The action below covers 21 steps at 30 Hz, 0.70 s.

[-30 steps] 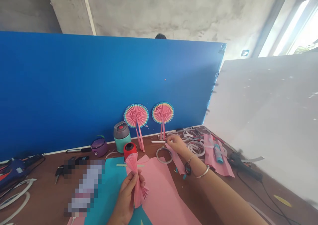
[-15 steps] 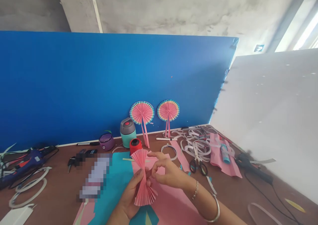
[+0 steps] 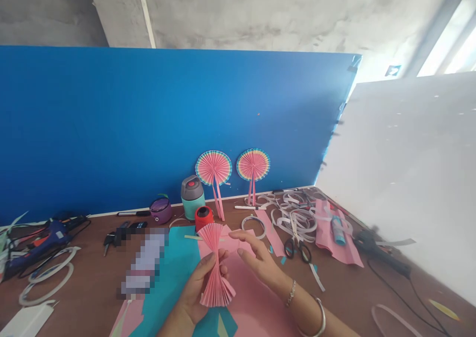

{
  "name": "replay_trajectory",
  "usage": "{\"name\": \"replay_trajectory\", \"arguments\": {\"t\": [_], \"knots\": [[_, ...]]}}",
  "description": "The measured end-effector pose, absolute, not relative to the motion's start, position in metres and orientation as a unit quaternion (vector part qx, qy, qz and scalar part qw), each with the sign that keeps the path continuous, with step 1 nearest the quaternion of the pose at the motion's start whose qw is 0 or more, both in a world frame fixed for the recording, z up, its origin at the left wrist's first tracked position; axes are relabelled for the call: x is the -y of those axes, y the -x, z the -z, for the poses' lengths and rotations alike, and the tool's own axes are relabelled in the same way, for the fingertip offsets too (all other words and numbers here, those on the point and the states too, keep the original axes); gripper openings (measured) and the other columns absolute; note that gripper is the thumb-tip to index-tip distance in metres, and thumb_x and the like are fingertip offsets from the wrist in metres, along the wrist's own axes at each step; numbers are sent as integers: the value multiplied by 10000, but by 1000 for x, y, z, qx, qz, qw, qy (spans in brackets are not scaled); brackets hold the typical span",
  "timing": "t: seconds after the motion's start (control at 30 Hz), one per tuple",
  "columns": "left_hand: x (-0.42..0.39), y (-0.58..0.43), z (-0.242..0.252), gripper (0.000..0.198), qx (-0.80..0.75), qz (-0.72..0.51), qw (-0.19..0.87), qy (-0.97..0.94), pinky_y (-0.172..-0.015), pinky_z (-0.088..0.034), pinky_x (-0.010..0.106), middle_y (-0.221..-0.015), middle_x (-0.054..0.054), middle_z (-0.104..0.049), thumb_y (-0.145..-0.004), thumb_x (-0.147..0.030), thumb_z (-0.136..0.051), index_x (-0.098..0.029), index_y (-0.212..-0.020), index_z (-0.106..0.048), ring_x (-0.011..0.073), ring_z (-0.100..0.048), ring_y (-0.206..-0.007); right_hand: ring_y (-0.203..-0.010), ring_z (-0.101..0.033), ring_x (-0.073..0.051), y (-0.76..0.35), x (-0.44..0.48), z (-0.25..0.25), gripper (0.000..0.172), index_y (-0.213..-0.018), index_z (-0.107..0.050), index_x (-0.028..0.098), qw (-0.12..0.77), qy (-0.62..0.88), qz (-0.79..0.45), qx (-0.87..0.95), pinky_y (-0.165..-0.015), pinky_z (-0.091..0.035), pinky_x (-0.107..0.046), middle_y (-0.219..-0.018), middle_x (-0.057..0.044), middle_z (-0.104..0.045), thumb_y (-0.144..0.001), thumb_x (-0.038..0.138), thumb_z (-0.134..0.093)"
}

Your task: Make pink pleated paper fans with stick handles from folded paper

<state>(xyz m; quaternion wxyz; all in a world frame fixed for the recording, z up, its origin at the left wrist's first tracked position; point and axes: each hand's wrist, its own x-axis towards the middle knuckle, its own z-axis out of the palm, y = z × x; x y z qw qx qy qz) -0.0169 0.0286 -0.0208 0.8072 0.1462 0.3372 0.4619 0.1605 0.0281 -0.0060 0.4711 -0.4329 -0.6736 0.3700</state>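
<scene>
A pleated pink paper fan (image 3: 219, 292) is pinched at its middle by my left hand (image 3: 199, 282), its folds flaring at the top and bottom like a bow. My right hand (image 3: 258, 260) hovers just to the right of it, fingers apart and holding nothing. Beneath both hands lie a large pink paper sheet (image 3: 256, 304) and a teal paper sheet (image 3: 163, 282). Two finished round paper fans, the left one (image 3: 213, 168) and the right one (image 3: 253, 164), lean on the blue panel with pink strips hanging from them.
Scissors (image 3: 297, 247) and tangled white strips (image 3: 293, 223) lie to the right, beside a glue stick (image 3: 337, 230) on crumpled pink paper. A teal flask (image 3: 193, 203) and a red object (image 3: 204, 218) stand behind my hands. Glue guns rest at the left (image 3: 40, 250) and right (image 3: 386, 257).
My right hand has drawn back from the pleated paper, and its curled fingers have straightened and spread. My left hand keeps its hold on the paper in nearly the same place.
</scene>
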Motion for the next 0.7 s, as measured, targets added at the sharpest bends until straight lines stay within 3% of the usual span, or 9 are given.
{"name": "replay_trajectory", "arguments": {"t": [0.13, 0.27, 0.4, 0.57, 0.7], "knots": [[-28, 18, 22, 123, -335, -443, 815, -167, -520, -495, 219, -857, 60, -689, -770, -203, -652, -104, -832, -692, 78, -574, -515, -1199, -449, -222, -158, -27, 14, 387, -1229, -514, 263, 422, 434, -404, 686, -1008, -347, -410, -1271, -57, -538, -843, 244, -497], [-29, 18, 21, 126, -313, -452, 817, -172, -560, -509, 230, -783, 58, -683, -800, -190, -615, -92, -811, -693, 96, -595, -551, -827, -594, -174, -153, -30, 17, 276, -1071, -607, 211, 394, 421, -423, 699, -769, -467, -320, -899, -35, -666, -819, 207, -495], [-30, 17, 17, 133, -333, -444, 813, -176, -654, -519, 240, -773, 79, -683, -821, -167, -587, -83, -815, -690, 129, -642, -668, -660, -546, -139, -153, -35, 19, 166, -813, -667, 172, 416, 459, -380, 687, -610, -426, -261, -762, -33, -667, -800, 192, -502], [-33, 17, 21, 145, -324, -444, 811, -199, -627, -502, 236, -720, 43, -651, -791, -200, -635, -97, -879, -689, 119, -617, -639, -572, -489, -122, -155, -35, 13, 172, -771, -689, 177, 429, 461, -326, 706, -519, -358, -241, -692, -35, -654, -798, 217, -524], [-35, 18, 24, 216, -332, -439, 801, -236, -582, -474, 223, -626, 5, -599, -759, -243, -677, -124, -939, -691, 100, -572, -569, -541, -438, -113, -157, -33, 8, 142, -719, -645, 179, 414, 467, -238, 744, -529, -336, -247, -616, -7, -587, -784, 175, -518]]}}
